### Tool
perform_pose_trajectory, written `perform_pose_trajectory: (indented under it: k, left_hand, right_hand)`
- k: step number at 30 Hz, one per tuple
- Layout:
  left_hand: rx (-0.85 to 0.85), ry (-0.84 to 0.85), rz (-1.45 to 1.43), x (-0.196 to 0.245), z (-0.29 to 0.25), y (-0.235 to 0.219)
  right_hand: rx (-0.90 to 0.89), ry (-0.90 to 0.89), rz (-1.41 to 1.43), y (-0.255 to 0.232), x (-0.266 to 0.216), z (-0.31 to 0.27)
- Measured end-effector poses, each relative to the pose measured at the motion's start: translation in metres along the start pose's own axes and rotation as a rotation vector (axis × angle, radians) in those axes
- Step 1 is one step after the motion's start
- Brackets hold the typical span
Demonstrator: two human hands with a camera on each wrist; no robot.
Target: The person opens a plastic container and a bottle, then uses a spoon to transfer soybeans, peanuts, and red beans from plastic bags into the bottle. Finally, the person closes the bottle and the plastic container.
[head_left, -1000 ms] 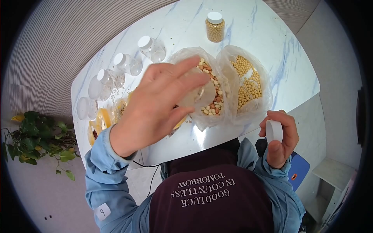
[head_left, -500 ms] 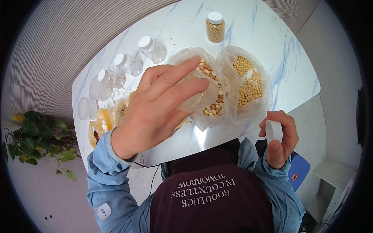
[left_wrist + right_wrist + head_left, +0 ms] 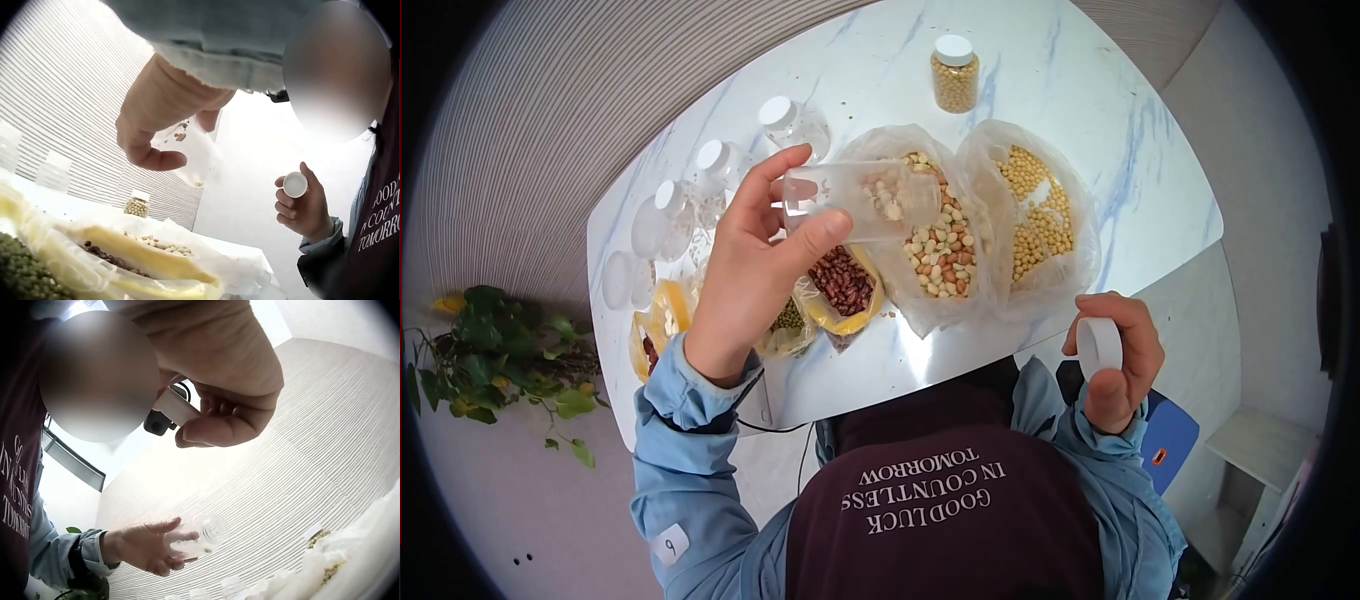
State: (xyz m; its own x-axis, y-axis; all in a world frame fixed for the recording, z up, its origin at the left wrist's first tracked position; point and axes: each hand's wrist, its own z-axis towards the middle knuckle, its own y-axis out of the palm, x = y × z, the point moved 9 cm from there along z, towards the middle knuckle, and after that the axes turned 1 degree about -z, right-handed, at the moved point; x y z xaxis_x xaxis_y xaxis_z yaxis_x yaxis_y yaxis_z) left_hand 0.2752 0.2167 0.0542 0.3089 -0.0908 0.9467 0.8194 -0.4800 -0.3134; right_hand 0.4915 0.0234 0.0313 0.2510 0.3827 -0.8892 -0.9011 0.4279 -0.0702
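Nearest, at the table's edge: right hand (image 3: pixel 1115 360) curled round a white lid (image 3: pixel 1099 346), held well clear of the bags. Further in, left hand (image 3: pixel 750 270) grasping a clear jar (image 3: pixel 855 195) on its side above the mixed-bean bag (image 3: pixel 935 245), a few pale beans inside the jar. Under the wrist, two smaller pouches: red beans (image 3: pixel 840 282) and green beans (image 3: pixel 788 318), partly hidden by the palm. Right of the mixed bag, touching it, a bag of yellow soybeans (image 3: pixel 1035 205). Along the left rim of the marble table (image 3: pixel 1140 150), a row of capped empty jars (image 3: pixel 795 125); three plainly countable, more blurred toward the edge. Farthest, one filled, capped jar of soybeans (image 3: pixel 953 72), standing upright and alone.

From the left wrist: lid's open hollow side (image 3: pixel 294 185) visible, unseen from above. From the right wrist: jar's round end (image 3: pixel 209 530), seen end-on.
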Motion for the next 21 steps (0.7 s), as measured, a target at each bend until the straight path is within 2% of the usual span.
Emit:
perform_pose_trajectory:
  k: [3, 6, 9, 16, 21]
  left_hand:
    - [-0.035, 0.024, -0.027, 0.006, -0.007, 0.001]
    - [-0.046, 0.199, 0.028, 0.017, -0.014, 0.008]
    - [-0.026, 0.567, 0.627, 0.036, -0.025, 0.018]
    - [-0.131, 0.620, 0.626, 0.040, -0.032, 0.029]
    - [-0.176, 0.816, 0.542, 0.058, -0.044, 0.039]
  right_hand:
    - [-0.001, 0.000, -0.014, 0.001, 0.000, 0.000]
    - [-0.001, 0.000, -0.026, 0.001, 0.000, -0.001]
    - [-0.007, -0.014, -0.036, 0.001, 0.001, -0.002]
    - [-0.017, -0.001, -0.050, 0.002, 0.000, -0.002]
    - [-0.024, 0.006, -0.060, 0.003, 0.000, -0.002]
